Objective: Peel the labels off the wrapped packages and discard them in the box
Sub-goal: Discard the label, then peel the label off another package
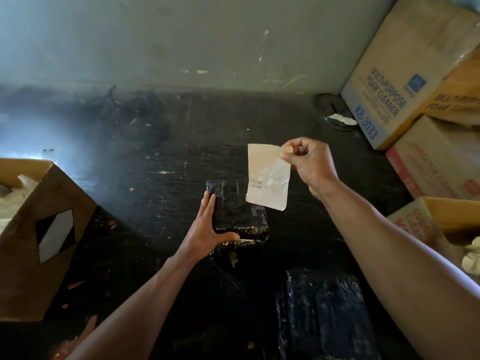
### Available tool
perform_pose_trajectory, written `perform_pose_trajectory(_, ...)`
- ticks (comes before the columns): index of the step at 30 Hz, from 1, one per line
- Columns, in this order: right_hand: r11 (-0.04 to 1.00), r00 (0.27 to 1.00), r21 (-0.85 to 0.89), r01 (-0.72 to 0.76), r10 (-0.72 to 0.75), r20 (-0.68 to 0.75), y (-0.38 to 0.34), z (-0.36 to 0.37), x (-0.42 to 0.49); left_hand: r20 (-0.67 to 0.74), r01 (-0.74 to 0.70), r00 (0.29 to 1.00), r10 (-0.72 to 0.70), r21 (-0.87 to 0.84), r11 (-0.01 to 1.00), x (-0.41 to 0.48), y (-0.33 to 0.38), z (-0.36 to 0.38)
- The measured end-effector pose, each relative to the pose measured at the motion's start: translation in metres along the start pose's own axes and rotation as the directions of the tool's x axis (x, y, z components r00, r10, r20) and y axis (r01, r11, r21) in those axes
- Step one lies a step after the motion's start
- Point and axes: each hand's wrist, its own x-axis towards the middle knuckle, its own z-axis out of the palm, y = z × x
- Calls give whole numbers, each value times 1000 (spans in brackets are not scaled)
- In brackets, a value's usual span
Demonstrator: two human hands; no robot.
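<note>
Pinched at its top corner in the right hand's grip, the peeled label hangs clear above the black wrapped package, which the flat, unclenched left hand steadies below, with the discard box far left.

Matt, creased paper label; glossy, crinkled black plastic-wrapped package; matt brown cardboard box.

right hand pinches peeled label | left hand flat against black package
</note>
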Motion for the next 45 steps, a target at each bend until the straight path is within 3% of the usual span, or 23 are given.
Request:
perform_pose_trajectory(5,999,1000,-51,6,-8,-28,4,-32,-18,-12,21,1000,-20,30,999,-23,9,0)
perform_pose_trajectory(10,997,996,-54,-46,42,-76,25,-86,-37,-258,-55,965,42,-42,998,-30,52,17)
perform_pose_trajectory(12,997,990,-41,-64,58,-128,39,-116,-46,-283,-78,957,56,-68,995,-27,83,32)
perform_pose_trajectory(17,984,955,-81,-159,133,-264,84,-208,-79,-143,-144,982,126,-128,981,-21,163,94)
perform_pose_trajectory(20,971,905,-54,-235,198,-376,112,-269,-103,-48,-241,970,237,-104,965,-24,214,150)
perform_pose_trajectory(28,950,764,61,-305,283,-580,164,-390,-170,276,-322,891,361,-176,930,-57,319,274)
perform_pose_trajectory(31,944,740,75,-321,299,-602,175,-414,-185,359,-402,849,388,-39,915,-67,334,307)
perform_pose_trajectory(35,937,750,44,-345,304,-588,189,-428,-193,370,-609,778,508,244,755,-68,341,339)
perform_pose_trajectory(38,934,770,16,-357,304,-561,198,-425,-193,380,-663,747,546,361,656,-64,337,350)
perform_pose_trajectory(45,937,837,-85,-338,258,-483,218,-407,-182,252,-613,790,558,339,714,-65,323,357)
